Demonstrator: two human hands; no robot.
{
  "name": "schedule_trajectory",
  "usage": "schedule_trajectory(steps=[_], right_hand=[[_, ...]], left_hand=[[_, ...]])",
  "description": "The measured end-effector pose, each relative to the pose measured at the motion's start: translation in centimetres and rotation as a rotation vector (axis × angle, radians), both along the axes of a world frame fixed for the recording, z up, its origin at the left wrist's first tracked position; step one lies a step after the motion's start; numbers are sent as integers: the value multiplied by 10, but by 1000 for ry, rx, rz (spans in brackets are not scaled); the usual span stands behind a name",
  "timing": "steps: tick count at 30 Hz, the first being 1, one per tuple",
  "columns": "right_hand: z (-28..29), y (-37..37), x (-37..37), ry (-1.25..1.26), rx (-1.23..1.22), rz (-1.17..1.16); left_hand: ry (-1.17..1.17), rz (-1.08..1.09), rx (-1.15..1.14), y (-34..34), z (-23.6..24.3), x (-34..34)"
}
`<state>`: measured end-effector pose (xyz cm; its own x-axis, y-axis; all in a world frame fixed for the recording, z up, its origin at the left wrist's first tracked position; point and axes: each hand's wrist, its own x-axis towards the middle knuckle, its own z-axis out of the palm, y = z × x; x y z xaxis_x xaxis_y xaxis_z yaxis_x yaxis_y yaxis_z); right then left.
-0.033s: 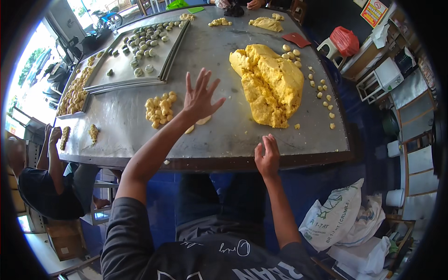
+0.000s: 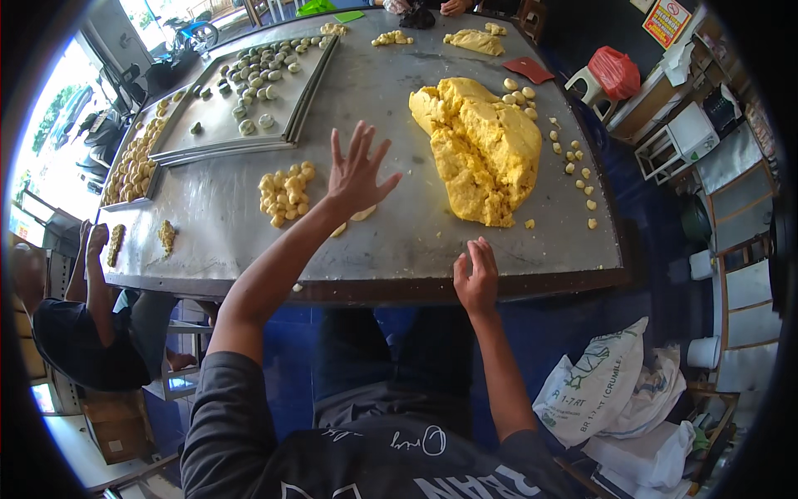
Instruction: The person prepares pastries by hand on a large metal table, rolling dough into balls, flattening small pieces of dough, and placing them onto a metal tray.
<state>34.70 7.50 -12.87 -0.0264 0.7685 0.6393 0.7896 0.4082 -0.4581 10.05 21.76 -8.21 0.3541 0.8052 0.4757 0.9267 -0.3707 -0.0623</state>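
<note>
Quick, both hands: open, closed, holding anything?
Left hand: open and spread, nothing visible in it.
Right hand: partly curled; can't tell whether it holds anything.

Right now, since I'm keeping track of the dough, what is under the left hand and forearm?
Pale dough pieces peek out on the table beside the left forearm, partly covered. Whatever lies directly under the left hand cannot be seen.

Person wears a dark grey T-shirt [image 2: 357, 470] with short plain sleeves [image 2: 224, 395], white lettering [image 2: 466, 487] and line marks across its front, and dark trousers [image 2: 349, 353].
</note>
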Motion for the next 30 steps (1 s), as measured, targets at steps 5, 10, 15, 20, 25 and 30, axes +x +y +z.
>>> schedule_trajectory(steps=[5,10,15,20,25,30], right_hand=[[-2,-2,0,-5,-19,-6],[-2,0,3,-7,-18,-9],[-1,2,4,-23,-7,-6],[1,4,3,-36,-3,-17],[0,2,6,-19,-5,-31],[-2,2,7,-8,-2,-5]], left_hand=[[-22,-52,-36,-2,-3,3],[-39,-33,-38,0,1,10],[-37,-80,-34,0,-4,11],[-14,-34,-51,2,-10,9],[-54,45,3,-3,0,-12],[-58,51,-20,-5,-4,-12]])
